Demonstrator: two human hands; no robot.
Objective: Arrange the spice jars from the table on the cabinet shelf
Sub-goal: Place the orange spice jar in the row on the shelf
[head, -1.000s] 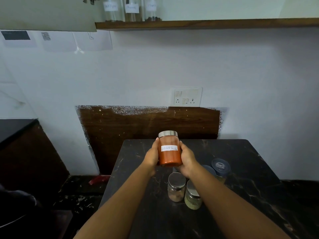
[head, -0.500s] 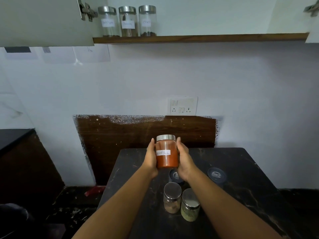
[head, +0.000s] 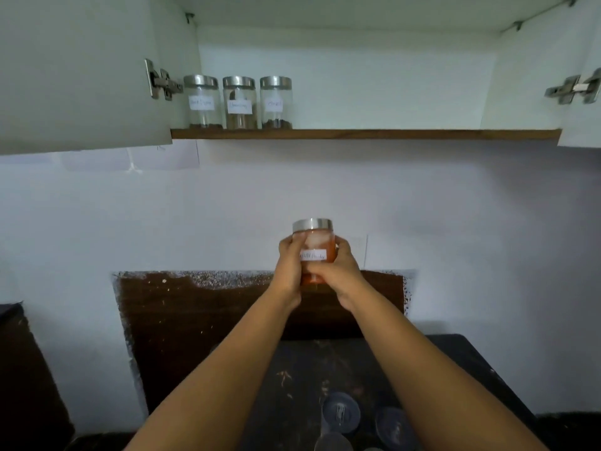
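Holding the orange jar (head: 314, 252) up in the air, the left hand (head: 290, 267) and the right hand (head: 338, 271) had their fingers wrapped around it. It was below the shelf (head: 390, 134), where three jars (head: 240, 102) stood.

Soft, even indoor light, brightest inside the cabinet (head: 357, 76), dim over the dark bench (head: 455, 369), jars at the bottom edge blurred, wide-angle bending at edges, slight overall softness
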